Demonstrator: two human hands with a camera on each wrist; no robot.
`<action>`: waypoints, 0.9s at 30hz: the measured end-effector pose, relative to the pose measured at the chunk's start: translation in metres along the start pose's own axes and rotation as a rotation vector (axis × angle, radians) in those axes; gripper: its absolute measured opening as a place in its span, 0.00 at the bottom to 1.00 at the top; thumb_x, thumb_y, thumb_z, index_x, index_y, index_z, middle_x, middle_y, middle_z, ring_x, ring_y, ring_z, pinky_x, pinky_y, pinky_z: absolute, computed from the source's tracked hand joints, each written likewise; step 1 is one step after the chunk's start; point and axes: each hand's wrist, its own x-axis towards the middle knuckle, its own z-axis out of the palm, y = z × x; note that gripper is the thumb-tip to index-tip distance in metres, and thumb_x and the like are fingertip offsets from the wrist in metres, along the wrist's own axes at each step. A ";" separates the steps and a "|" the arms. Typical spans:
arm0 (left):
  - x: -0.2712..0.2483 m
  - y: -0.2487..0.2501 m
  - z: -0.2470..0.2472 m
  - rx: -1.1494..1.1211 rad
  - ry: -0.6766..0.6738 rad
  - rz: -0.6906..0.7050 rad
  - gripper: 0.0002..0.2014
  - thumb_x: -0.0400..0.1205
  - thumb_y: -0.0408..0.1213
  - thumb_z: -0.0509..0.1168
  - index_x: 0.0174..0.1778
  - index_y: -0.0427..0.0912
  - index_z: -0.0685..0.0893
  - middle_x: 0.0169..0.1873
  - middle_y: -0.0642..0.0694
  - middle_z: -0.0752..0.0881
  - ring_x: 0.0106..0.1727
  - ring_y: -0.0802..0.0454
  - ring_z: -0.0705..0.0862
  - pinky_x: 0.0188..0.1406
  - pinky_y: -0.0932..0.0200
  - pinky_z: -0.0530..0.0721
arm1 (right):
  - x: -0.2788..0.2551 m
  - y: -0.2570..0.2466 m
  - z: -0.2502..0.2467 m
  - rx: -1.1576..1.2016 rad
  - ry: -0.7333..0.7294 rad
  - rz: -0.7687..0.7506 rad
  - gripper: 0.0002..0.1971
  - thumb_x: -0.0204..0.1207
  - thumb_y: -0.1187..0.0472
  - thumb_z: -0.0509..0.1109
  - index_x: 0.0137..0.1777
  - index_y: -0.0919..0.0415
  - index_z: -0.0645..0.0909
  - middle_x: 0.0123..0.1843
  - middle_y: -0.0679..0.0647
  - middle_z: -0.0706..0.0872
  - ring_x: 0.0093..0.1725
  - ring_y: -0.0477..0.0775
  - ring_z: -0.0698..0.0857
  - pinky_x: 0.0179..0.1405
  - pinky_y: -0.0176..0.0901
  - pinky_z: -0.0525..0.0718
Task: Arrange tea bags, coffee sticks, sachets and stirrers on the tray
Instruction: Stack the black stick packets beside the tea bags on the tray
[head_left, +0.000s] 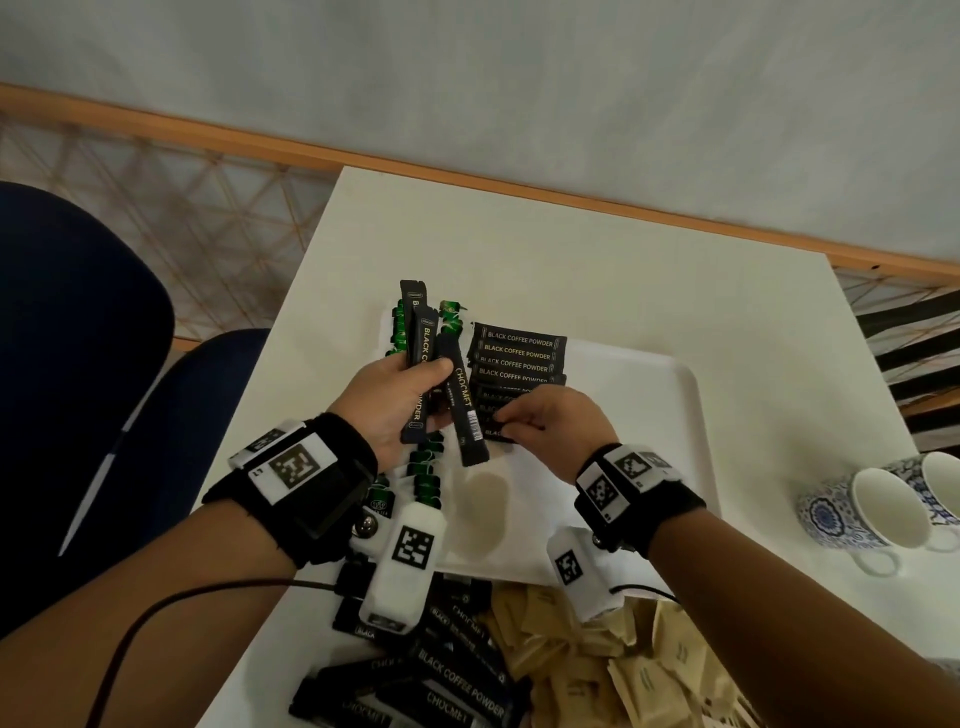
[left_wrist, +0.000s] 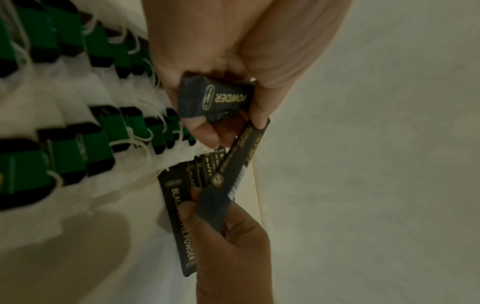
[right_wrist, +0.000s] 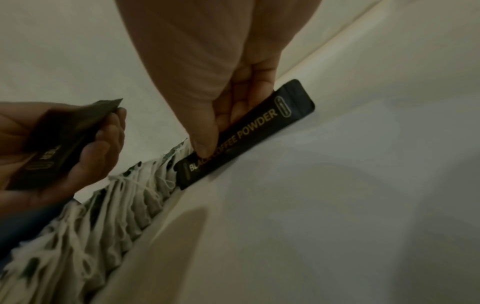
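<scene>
Left hand (head_left: 395, 395) grips several black coffee sticks (head_left: 423, 364) above the white tray (head_left: 670, 415); right hand (head_left: 550, 426) pinches one stick in the row (head_left: 517, 364)

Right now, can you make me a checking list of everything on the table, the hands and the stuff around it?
Surface: white table, white tray on it.
Job's things: row of black coffee sticks on tray; tea bags in rows along its left side.
Clutter: loose black sticks and brown sachets piled near edge; two patterned mugs at right.
Grippers: left hand grips a bunch of coffee sticks; right hand pinches one stick at the row's near end.
Cables: black cable from left wrist.
Surroundings: blue chair, wall, patterned floor.
</scene>
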 end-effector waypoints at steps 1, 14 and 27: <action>0.001 -0.001 -0.002 0.003 0.008 0.008 0.04 0.83 0.32 0.65 0.51 0.37 0.84 0.38 0.42 0.86 0.35 0.51 0.83 0.33 0.60 0.86 | 0.002 -0.001 0.001 -0.018 0.000 -0.016 0.09 0.74 0.58 0.73 0.52 0.48 0.89 0.43 0.42 0.80 0.47 0.45 0.78 0.49 0.39 0.77; 0.001 -0.005 0.001 0.013 0.009 0.009 0.03 0.83 0.28 0.63 0.46 0.38 0.81 0.33 0.41 0.84 0.29 0.51 0.82 0.25 0.62 0.84 | 0.003 -0.009 -0.014 0.604 0.119 0.210 0.15 0.83 0.48 0.60 0.50 0.47 0.89 0.40 0.46 0.89 0.40 0.46 0.84 0.41 0.37 0.79; -0.009 -0.004 0.012 -0.081 -0.057 -0.010 0.06 0.85 0.32 0.61 0.53 0.41 0.84 0.36 0.43 0.87 0.33 0.50 0.86 0.38 0.55 0.89 | -0.016 -0.010 -0.033 0.782 -0.101 0.213 0.08 0.82 0.59 0.66 0.45 0.58 0.85 0.24 0.45 0.77 0.24 0.43 0.74 0.25 0.30 0.74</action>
